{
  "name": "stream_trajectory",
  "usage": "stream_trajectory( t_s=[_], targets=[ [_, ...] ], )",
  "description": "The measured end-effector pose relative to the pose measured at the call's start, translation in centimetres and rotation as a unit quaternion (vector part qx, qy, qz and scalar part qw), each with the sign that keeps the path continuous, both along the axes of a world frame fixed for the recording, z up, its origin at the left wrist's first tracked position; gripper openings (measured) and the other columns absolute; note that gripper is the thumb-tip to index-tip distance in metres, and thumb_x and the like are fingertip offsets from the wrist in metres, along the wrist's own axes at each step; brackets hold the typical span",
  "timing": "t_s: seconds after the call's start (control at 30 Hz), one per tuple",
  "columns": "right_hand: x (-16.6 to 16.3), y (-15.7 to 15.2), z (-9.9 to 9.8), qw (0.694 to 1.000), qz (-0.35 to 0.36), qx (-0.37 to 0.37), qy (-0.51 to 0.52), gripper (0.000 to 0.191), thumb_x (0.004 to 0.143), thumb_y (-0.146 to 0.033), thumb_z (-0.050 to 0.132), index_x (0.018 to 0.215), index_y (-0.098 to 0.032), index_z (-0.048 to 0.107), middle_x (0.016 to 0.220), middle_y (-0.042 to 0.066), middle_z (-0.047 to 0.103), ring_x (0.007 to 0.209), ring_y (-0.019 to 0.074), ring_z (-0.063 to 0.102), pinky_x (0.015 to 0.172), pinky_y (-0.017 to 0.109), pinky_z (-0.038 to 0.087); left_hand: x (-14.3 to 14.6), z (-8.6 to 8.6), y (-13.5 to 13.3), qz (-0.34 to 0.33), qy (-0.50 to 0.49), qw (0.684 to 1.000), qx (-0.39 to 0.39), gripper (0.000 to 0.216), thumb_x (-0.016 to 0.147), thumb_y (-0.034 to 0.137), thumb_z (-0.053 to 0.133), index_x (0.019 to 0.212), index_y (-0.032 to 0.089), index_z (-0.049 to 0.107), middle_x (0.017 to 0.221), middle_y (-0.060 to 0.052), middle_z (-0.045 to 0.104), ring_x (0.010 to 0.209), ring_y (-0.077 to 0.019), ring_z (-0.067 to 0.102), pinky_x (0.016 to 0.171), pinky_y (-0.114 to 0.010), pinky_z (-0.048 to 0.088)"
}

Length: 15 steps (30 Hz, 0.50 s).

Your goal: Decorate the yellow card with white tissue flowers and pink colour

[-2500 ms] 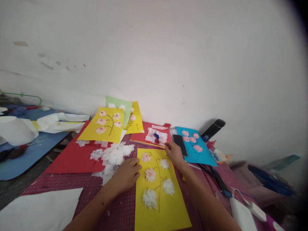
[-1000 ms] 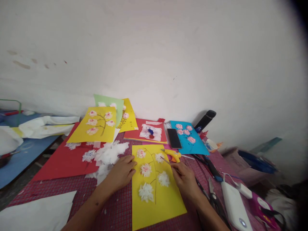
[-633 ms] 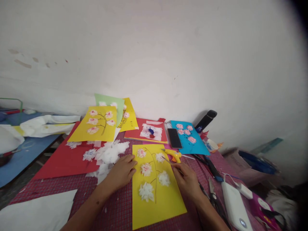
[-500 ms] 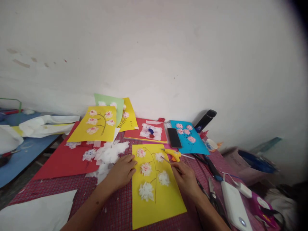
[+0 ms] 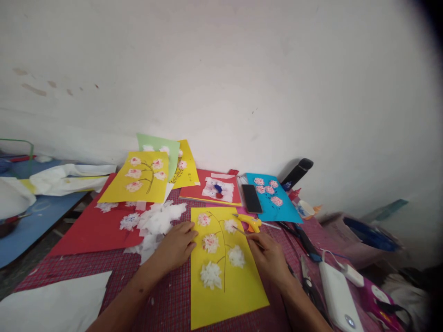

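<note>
A yellow sheet of paper [image 5: 231,295] lies before me, with a drawn brown branch and several crumpled white paper flowers on it. Two flowers on its left, such as the middle one [image 5: 210,243], carry red dabs. My left hand [image 5: 178,244] rests at the sheet's left edge, fingers stretched out and touching it. In a pinch, my right hand [image 5: 268,253] holds a thin, brush-like stick [image 5: 241,230]. Its tip is at the white upper right flower [image 5: 230,225]; whether it has bristles is too small to tell.
White paper cutouts [image 5: 161,219] lie left on red paper [image 5: 93,230]. Behind are a red-and-blue stained pad [image 5: 218,190], a phone [image 5: 251,199] and a yellow glue gun [image 5: 249,222]. Scissors [image 5: 309,281] and a white power bank [image 5: 337,295] lie right. Finished-looking flower sheets [image 5: 138,177] lean back.
The whole view has shifted very slightly. Both hands keep nearly the same places, and the stick's tip stays at the upper right flower.
</note>
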State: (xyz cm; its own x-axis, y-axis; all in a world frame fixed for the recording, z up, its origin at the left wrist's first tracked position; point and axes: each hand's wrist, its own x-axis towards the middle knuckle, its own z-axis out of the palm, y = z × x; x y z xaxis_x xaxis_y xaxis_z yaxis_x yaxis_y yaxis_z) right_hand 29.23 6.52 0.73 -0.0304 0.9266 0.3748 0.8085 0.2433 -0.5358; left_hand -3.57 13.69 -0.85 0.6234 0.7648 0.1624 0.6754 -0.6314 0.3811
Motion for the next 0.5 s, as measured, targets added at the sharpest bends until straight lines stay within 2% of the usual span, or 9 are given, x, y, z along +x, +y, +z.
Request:
stream_trajectory(
  t_s=[0.5],
  targets=[
    [0.10,0.33,0.22,1.000,-0.002,-0.007,0.000,0.019,0.094,-0.025,0.054,0.093,-0.023,0.073,0.087,0.005,0.075,0.078,0.0224,0.070,0.070,0.031,0.052,-0.04,-0.46,0.06,-0.001,-0.001,1.000,0.002,0.015,0.094,0.021,0.052,0.102,0.022,0.064,0.120,-0.009,0.060,0.114,-0.0269,0.057,0.104,-0.045,0.045]
  ],
)
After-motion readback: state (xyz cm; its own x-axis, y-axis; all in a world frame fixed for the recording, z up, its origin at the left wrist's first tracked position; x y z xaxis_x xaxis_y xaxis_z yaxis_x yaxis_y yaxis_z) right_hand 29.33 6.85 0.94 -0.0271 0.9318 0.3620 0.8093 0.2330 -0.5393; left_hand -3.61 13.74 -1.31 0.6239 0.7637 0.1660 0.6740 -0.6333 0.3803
